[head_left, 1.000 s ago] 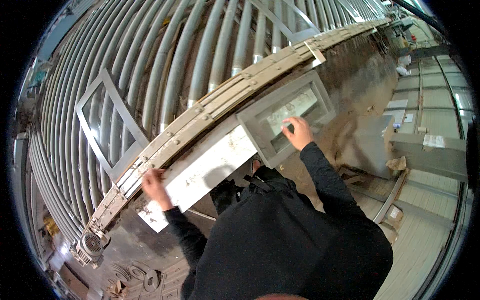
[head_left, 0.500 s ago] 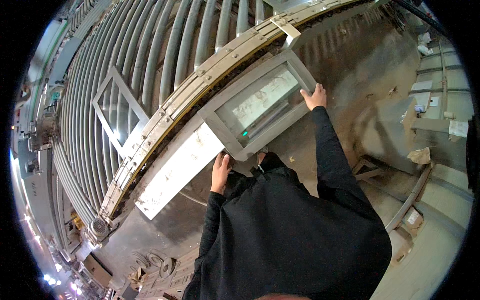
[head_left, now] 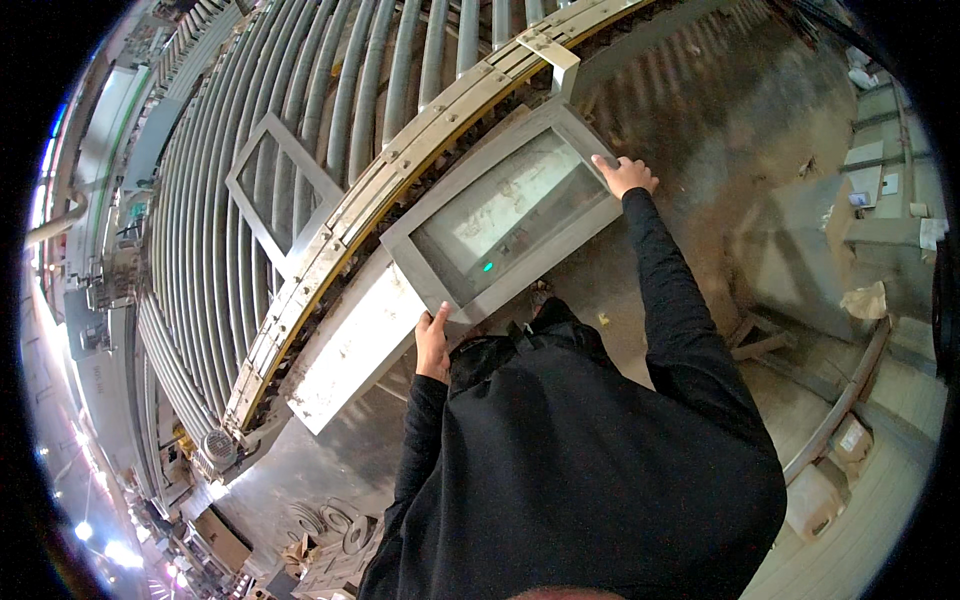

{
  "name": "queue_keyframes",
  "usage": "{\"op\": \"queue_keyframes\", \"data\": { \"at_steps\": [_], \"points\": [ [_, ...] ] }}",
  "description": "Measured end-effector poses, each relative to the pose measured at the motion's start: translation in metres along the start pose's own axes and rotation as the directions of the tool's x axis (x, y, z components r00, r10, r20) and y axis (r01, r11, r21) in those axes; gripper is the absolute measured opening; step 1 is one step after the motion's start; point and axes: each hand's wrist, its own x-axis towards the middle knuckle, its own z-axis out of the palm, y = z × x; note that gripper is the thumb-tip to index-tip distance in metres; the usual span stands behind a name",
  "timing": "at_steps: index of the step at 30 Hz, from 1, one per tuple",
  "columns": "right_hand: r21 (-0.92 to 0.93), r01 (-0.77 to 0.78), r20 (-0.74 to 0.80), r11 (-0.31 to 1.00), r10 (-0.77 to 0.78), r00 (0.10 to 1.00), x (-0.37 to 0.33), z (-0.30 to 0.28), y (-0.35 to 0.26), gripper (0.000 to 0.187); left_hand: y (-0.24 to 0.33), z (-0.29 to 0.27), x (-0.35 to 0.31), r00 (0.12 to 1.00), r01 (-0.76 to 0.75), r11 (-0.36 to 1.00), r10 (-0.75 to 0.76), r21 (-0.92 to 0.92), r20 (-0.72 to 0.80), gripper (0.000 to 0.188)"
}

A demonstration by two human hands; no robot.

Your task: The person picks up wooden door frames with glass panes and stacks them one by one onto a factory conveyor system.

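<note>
A grey rectangular frame (head_left: 545, 285) lies across a long white board (head_left: 350, 340) beside the roller conveyor. The board shows through the frame's middle, along with a small green spot of light; whether glass fills it I cannot tell. My right hand (head_left: 628, 177) grips the frame's right end, thumb on top and fingers over the outer edge. At its near left corner, my left hand (head_left: 432, 345) holds the edge with the thumb up and the fingers partly hidden.
A second grey frame (head_left: 240, 190) rests tilted on the metal rollers (head_left: 345, 90), against the curved conveyor rail (head_left: 400, 150). An angled bracket (head_left: 555, 65) sticks out from the rail. A motor (head_left: 218, 448) sits at the conveyor's near end. Crumpled paper (head_left: 865, 302) lies at right.
The grey frame has shifted left along the white board, covering more of it. My left hand has closed onto its near left corner; my right hand stays on the right end. The view has turned slightly.
</note>
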Motion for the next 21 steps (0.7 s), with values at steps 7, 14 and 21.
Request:
{"op": "queue_keyframes", "data": {
  "at_steps": [7, 14, 21],
  "points": [
    [0.365, 0.072, -0.148, 0.928, -0.018, 0.989, -0.037, -0.007, -0.002, 0.102, 0.055, -0.026, -0.064, 0.977, -0.208, 0.947, 0.214, -0.246, 0.001, 0.034],
    [0.983, -0.179, 0.174, -0.027, -0.13, 0.976, -0.23, -0.003, -0.165, 0.077, 0.181, -0.096, -0.121, 0.511, -0.589, 0.271, 0.855, -0.762, -0.091, 0.096],
    [0.982, -0.081, 0.182, 0.17, -0.75, 0.636, -0.391, 0.052, -0.322, 0.059, 0.179, -0.078, -0.075, 0.462, -0.878, 0.427, 0.636, -0.218, -0.618, 0.064]
  ]
}}
